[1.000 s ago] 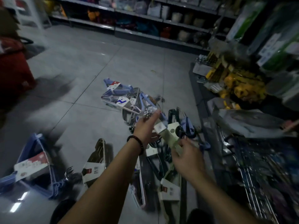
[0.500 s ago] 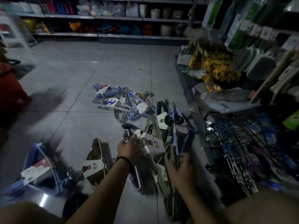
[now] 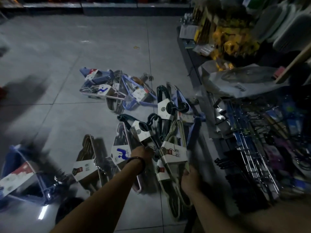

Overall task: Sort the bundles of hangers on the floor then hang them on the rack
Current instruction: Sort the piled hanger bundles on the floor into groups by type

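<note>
While both hands dig in at lower centre, the right hand (image 3: 189, 178) has its fingers curled round the bottom bar of the pale green hanger bundle (image 3: 175, 154), low over the floor (image 3: 101, 47), just left of the wire rack (image 3: 249, 158). Left hand (image 3: 142, 153) is in at the hooks, fingers buried, so I cannot tell its grip. Light, stiff, rattly stuff, I'd judge: take it by the hooks or the paper sleeve. Half a second back that bundle rode higher; now it's dropped.
</note>
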